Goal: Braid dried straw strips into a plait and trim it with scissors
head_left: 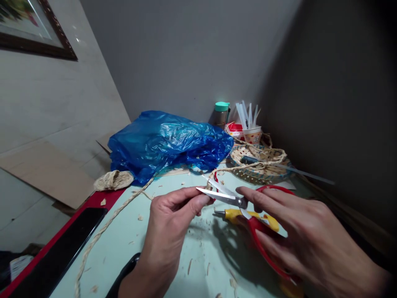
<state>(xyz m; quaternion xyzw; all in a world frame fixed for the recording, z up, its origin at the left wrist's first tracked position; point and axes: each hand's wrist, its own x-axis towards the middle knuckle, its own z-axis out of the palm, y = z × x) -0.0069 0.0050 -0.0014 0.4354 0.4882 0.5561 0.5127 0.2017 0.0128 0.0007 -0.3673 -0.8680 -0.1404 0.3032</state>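
My left hand (172,225) is closed in a pinch on a pale braided straw cord (223,169), mostly hidden at the fingertips. My right hand (313,236) grips scissors (221,195) by their red handles. Their blades are parted and lie right by the pinched cord, at my left fingertips. Under the scissors is a yellow glue gun (232,215) with a metal nozzle, partly covered by my right hand. A small red strand (216,182) shows behind the blades.
Behind lie a crumpled blue plastic bag (173,138), a round woven basket (257,176), a paper cup (252,135) of translucent sticks and a green-lidded bottle (221,112). At left are a straw bundle (114,180) and a flat black object (72,244). Straw scraps litter the table (124,252).
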